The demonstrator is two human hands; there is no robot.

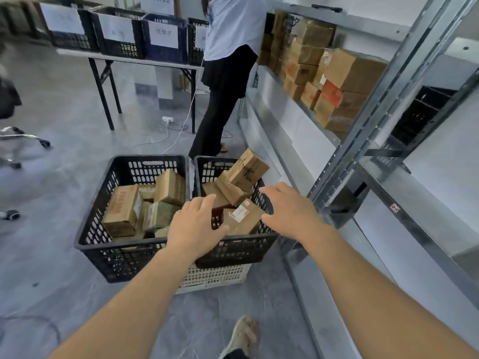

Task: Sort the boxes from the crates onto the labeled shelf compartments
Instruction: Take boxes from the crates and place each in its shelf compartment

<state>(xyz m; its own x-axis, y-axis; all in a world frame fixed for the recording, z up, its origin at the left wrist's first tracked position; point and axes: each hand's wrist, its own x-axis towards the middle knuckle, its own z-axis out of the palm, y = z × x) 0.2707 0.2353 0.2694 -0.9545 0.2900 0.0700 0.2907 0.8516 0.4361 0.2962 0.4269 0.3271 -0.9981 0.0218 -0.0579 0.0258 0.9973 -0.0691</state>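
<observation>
The nearest worry is our own sandalled foot (242, 335) on the floor (64, 112) just short of the crates: a box that slips on the way up could land on it. We judge such a slip possible, because the labelled box (242, 218) stands tilted against the near wall of the right crate (233, 251) and neither hand is under it. That crate appears to sit on a white crate (215, 277), so a hard tug against its rim could shift the stack. Our left hand (193, 224) is spread above the rims where the two black crates meet, fingers (204, 203) loosely extended, thumb at the box's left edge. Our right hand (290, 211) is likewise spread wide, thumb at the box's right edge. The hands are apart with the box between them and closed on nothing; whether the thumbs touch the cardboard we cannot tell. Beyond lie heaped boxes (228, 190) in the same crate. The top box (247, 168) leans steeply at the far rim, so pulling out the near one may send it sliding. The left crate (116, 255) beside it holds loose boxes (121, 208). To the right, the shelf (375, 112) carries stacked boxes (350, 71); we cannot read any compartment labels from here, so misfiling is a risk. Another person (228, 73) stands at the shelf's far end and could block our reach. Farthest, a bench (129, 58) carries labelled crates (166, 37).
</observation>
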